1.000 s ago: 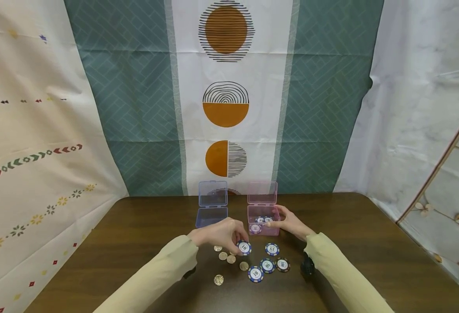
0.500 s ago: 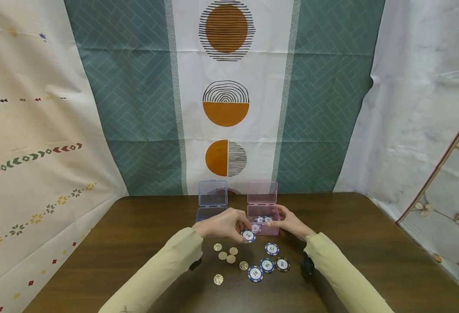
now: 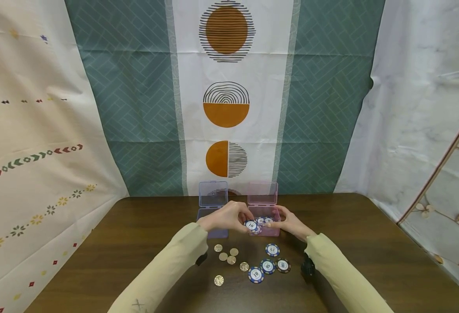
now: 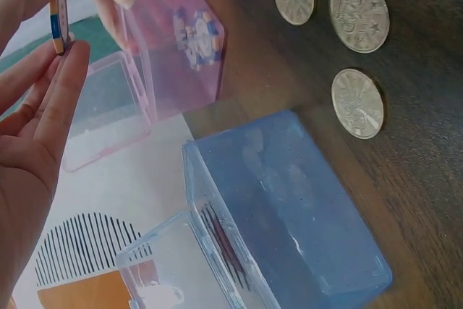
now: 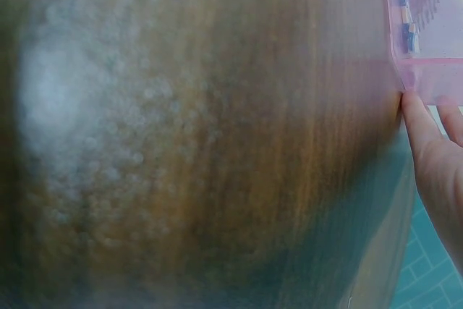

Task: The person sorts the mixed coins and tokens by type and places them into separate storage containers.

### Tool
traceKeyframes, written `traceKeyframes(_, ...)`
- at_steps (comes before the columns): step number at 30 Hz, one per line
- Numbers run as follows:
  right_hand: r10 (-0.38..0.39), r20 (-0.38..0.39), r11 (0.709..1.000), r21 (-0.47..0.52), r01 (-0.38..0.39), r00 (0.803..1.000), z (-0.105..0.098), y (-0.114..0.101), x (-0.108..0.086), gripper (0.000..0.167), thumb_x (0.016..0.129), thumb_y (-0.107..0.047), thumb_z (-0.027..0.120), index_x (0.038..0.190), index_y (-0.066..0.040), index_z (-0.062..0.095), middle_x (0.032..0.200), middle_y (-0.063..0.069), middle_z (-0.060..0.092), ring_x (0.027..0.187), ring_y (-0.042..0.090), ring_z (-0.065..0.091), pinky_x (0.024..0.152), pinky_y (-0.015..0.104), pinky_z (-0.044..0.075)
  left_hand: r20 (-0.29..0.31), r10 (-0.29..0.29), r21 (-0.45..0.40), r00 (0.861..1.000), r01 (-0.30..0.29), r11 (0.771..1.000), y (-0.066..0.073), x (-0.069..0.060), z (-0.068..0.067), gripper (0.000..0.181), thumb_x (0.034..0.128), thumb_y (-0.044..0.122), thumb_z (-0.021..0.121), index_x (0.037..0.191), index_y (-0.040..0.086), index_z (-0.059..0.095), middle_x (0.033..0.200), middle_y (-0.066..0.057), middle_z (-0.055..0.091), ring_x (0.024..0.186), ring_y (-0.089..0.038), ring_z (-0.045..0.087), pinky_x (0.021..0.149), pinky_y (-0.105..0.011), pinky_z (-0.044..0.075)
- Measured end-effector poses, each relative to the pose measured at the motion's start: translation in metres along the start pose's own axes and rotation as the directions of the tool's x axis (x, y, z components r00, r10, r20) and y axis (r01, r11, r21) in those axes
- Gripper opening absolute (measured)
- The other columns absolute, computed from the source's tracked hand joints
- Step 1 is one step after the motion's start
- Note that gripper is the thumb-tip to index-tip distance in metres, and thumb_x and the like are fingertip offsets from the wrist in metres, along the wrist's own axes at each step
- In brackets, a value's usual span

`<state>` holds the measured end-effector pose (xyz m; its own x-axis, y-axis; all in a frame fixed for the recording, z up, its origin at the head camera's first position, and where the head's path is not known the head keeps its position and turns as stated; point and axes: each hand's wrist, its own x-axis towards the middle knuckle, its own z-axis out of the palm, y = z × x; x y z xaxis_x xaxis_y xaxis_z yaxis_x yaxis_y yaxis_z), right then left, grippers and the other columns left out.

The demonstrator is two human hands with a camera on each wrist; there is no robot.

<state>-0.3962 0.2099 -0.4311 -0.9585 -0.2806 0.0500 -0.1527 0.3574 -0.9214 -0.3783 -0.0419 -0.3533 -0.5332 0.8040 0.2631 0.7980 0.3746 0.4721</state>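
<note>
Between thumb and fingertips my left hand (image 3: 229, 216) pinches a blue-and-white poker chip (image 3: 250, 225) marked 10, held at the front left of the pink clear box (image 3: 273, 231). The left wrist view catches that poker chip (image 4: 61, 19) edge-on. My right hand (image 3: 290, 224) grips the pink box at its right side, thumb at the front and fingers behind; the right wrist view shows the right hand (image 5: 441, 161) at a corner of the box. The pink box has its lid up, and several poker chips (image 4: 197, 37) lie inside it.
A blue clear box (image 4: 289, 208) with a raised lid stands left of the pink one. Several gold coins (image 3: 231, 260) lie in front. Several loose chips (image 3: 267, 266) lie to their right on the brown table (image 3: 135, 243). Curtains hang behind.
My left hand has carried the poker chip up and to the right, from above the coins to the pink box. The right hand stays on the box.
</note>
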Motion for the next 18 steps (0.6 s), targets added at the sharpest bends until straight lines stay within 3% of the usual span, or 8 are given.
traceKeyframes(8,0.007,-0.001,1.000,0.002,-0.007,1.000,-0.001,0.001,0.000,0.076,0.079,-0.024,0.070,0.137,-0.003,0.026,0.134,0.020,0.033,0.117,0.036,0.036,0.094,0.053,0.028,-0.047,-0.051,0.009,0.998,0.051,0.999,-0.003,0.005,0.000,0.030,0.0686,0.011,0.077,0.096,0.003,0.068,0.089,-0.004,0.058,0.071,-0.008,0.055,0.063,-0.019,0.045)
traceKeyframes(18,0.014,-0.015,1.000,0.001,-0.014,1.000,0.001,0.000,0.000,0.076,0.078,-0.024,0.071,0.137,-0.004,0.027,0.133,0.018,0.034,0.116,0.035,0.037,0.094,0.053,0.028,-0.102,-0.093,0.013,0.990,0.095,0.995,-0.008,0.012,0.008,0.027,0.0691,0.010,0.077,0.093,0.001,0.068,0.086,-0.006,0.057,0.069,-0.008,0.053,0.062,-0.019,0.045)
